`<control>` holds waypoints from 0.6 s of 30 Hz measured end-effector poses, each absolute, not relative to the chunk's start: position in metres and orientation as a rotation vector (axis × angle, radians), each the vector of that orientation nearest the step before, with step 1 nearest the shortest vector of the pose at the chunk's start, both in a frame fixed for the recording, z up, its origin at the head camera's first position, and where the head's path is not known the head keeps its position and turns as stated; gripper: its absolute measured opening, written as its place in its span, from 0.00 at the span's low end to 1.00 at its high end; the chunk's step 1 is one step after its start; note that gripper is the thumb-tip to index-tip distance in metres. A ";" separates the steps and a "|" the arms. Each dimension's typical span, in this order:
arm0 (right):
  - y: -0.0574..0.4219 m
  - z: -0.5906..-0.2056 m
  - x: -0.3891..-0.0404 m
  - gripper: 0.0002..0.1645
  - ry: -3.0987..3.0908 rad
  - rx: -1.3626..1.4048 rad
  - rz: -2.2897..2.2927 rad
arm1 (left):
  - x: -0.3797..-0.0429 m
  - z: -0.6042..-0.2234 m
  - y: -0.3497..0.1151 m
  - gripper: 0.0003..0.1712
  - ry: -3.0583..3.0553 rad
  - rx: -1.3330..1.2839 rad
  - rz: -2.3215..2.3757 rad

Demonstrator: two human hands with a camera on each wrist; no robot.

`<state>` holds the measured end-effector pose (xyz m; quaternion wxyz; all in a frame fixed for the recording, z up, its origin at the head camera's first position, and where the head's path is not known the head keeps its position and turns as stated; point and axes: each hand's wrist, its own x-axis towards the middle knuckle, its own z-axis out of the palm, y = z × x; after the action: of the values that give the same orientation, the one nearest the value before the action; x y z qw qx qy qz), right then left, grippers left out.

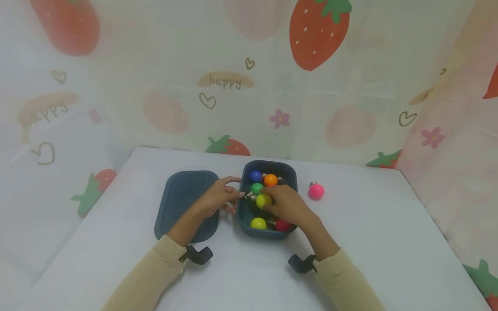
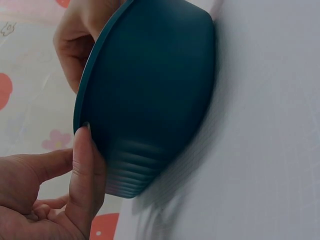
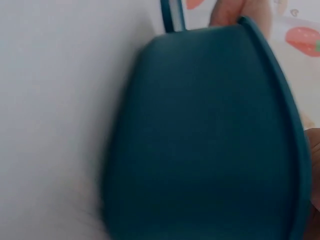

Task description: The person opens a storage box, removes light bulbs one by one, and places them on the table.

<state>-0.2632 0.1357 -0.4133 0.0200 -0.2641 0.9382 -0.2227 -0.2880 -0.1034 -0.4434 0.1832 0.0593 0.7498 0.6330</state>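
A dark blue container [image 1: 261,234] full of small coloured light bulbs stands in the middle of the table. Inside it, my right hand [image 1: 287,203] pinches a yellow bulb [image 1: 263,201] by its round glass, its metal base pointing left. My left hand [image 1: 218,196] grips the container's left rim; in the left wrist view a digit [image 2: 82,172] presses the outer wall just below the edge. Around the held bulb lie a green bulb [image 1: 256,188], a blue bulb [image 1: 255,176], an orange bulb [image 1: 270,179], another yellow bulb [image 1: 258,223] and a red bulb [image 1: 282,225].
Left of the container, a matching blue lid [image 1: 183,190] lies flat, partly beneath my left forearm. A pink bulb [image 1: 316,191] lies on the white table [image 1: 373,233] to the right. Patterned cloth [image 1: 233,121] surrounds the back and sides.
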 end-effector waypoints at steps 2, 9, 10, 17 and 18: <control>0.139 -0.409 -0.264 0.24 2.916 -0.819 -0.717 | -0.288 -0.444 -0.103 0.36 2.119 0.171 1.782; 0.155 -0.395 -0.266 0.23 2.909 -0.776 -0.774 | -0.287 -0.443 -0.104 0.37 2.121 0.159 1.776; 0.157 -0.393 -0.267 0.24 2.914 -0.767 -0.783 | -0.287 -0.443 -0.104 0.37 2.121 0.156 1.776; 0.171 -0.383 -0.268 0.25 2.962 -0.733 -0.826 | -0.289 -0.445 -0.103 0.37 2.112 0.150 1.786; 0.173 -0.383 -0.268 0.25 2.968 -0.732 -0.823 | -0.289 -0.445 -0.103 0.37 2.109 0.149 1.788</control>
<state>-0.2684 0.1726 -0.3828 -0.0122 -0.2311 0.9375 -0.2599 -0.2887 -0.1029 -0.4451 0.1854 0.0530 0.7485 0.6345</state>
